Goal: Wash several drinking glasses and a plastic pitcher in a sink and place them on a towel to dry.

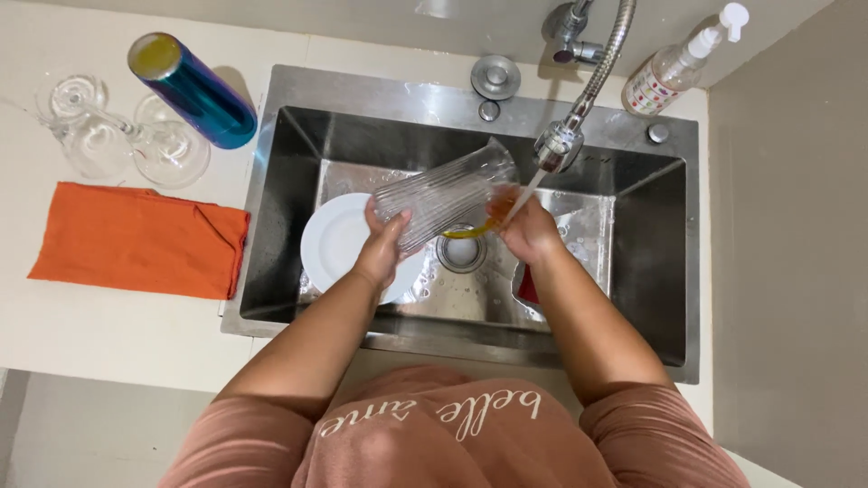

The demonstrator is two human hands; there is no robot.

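Observation:
My left hand (382,242) grips a clear ribbed glass (443,192), held on its side over the steel sink (289,172). The glass's base points up toward the faucet and its yellow-tinted rim points toward the drain. Close against that rim is my right hand (527,230), with something orange between its fingers; what it is I cannot tell. Water runs from the flexible faucet head (558,146) onto my right hand and the rim. A white plate (333,239) lies in the sink under my left hand.
On the counter to the left lie an orange cloth (136,239), two upturned clear wine glasses (127,136) and a blue metallic tumbler (192,89). A spray bottle (674,68) stands at the back right. A red item (529,287) sits in the sink beneath my right forearm.

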